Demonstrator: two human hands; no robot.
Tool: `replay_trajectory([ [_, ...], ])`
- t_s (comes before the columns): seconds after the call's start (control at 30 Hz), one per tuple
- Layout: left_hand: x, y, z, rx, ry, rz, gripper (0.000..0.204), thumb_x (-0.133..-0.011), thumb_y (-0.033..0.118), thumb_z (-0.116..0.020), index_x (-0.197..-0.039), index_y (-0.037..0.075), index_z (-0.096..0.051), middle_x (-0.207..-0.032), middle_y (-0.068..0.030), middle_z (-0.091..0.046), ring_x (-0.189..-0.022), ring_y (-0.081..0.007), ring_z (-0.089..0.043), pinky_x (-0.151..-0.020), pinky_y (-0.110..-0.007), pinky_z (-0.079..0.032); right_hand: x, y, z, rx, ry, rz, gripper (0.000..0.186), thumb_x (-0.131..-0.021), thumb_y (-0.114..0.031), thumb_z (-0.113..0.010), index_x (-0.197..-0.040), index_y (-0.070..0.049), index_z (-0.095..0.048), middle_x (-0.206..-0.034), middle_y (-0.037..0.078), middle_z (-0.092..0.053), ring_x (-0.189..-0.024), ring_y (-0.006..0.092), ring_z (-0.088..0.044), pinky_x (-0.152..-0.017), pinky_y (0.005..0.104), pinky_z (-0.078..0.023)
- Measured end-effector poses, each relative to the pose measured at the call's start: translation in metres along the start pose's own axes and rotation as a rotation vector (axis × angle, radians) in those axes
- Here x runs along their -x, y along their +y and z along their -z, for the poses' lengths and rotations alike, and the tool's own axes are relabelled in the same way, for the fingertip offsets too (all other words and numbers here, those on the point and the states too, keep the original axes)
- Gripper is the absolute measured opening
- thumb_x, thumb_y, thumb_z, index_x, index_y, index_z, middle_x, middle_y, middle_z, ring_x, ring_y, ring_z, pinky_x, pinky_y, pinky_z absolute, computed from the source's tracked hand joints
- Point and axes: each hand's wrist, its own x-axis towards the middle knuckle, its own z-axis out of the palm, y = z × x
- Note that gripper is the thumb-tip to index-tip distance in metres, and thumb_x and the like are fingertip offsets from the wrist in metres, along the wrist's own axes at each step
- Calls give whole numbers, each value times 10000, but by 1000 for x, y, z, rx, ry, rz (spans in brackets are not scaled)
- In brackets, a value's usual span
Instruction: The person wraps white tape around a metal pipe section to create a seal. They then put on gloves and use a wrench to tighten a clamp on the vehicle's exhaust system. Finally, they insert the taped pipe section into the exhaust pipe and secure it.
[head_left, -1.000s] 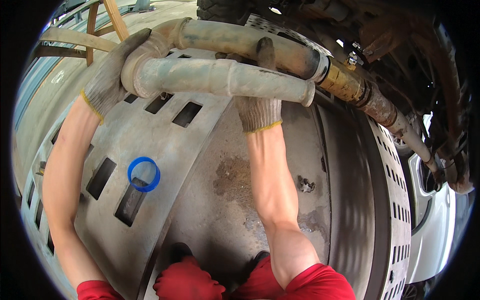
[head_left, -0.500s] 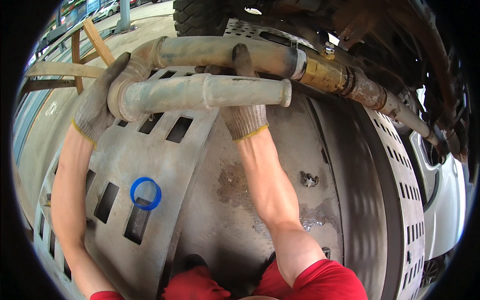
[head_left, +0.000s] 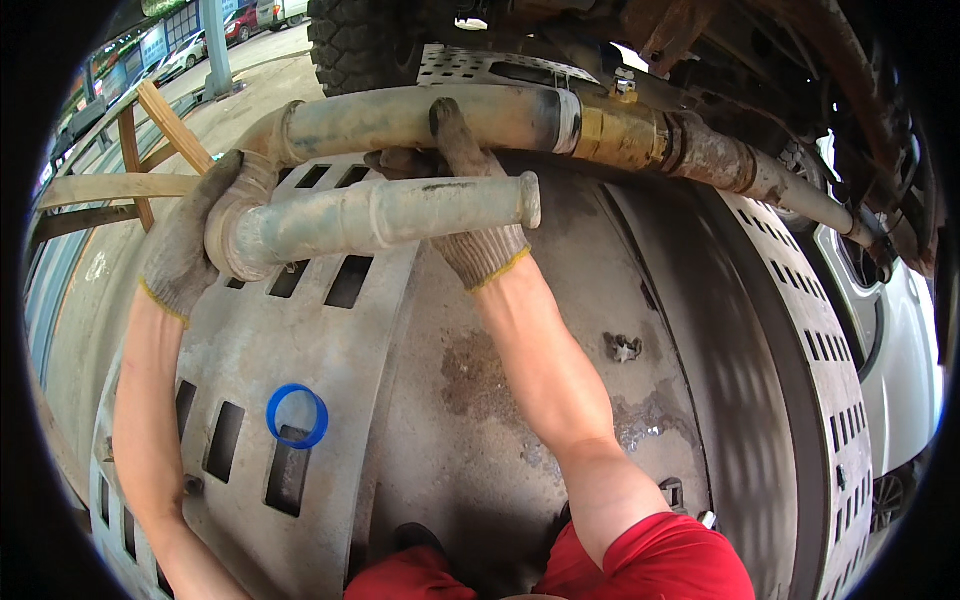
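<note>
A pale, weathered metal pipe (head_left: 400, 115) bends back on itself in a U at the left. Its shorter leg (head_left: 340, 226) lies nearer me and ends in a free flanged mouth. My left hand (head_left: 195, 225), in a dirty knit glove, wraps the outside of the bend. Between the two legs my right hand (head_left: 470, 190), also gloved, reaches up, with a finger or thumb over the far leg; the near leg hides part of it. At its right end the far leg meets a yellowish metal coupling (head_left: 620, 135), followed by a rusty pipe section (head_left: 715, 155).
Below is a metal platform (head_left: 400, 330) with rectangular slots. A blue ring (head_left: 297, 416) and a small crumpled metallic piece (head_left: 624, 347) lie on it. Wooden slats (head_left: 120, 190) stand at left. A tyre (head_left: 365, 45) and dark vehicle underside (head_left: 700, 40) are overhead; a white vehicle (head_left: 900, 370) is at right.
My view has shifted slightly, so the platform and blue ring sit lower. The near leg's free end now tilts up a little more to the right. Both hands keep their hold.
</note>
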Motion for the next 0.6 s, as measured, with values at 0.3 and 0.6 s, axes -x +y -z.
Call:
replay_trajectory([
  [0.3, -6, -1, 14, -44, 52, 31, 454, -1130, 321, -551, -1471, 22, -571, -1372, -148, -695, -1148, -233, -732, -976, -393, -634, -7, 6, 5, -66, -10, -2, 483, -1010, -398, -755, -1272, -22, -605, -1065, 123, -717, -904, 250, -717, -830, 419, -623],
  [0.6, -6, -1, 2, -2, 80, 36, 465, -1079, 297, -653, -1402, -31, -586, -1244, -176, -731, -1012, -224, -774, -835, -339, -688, 0, 16, 20, -151, 64, 43, 412, -1030, -337, -747, -1262, -33, -594, -1072, 88, -711, -890, 214, -709, -810, 379, -622],
])
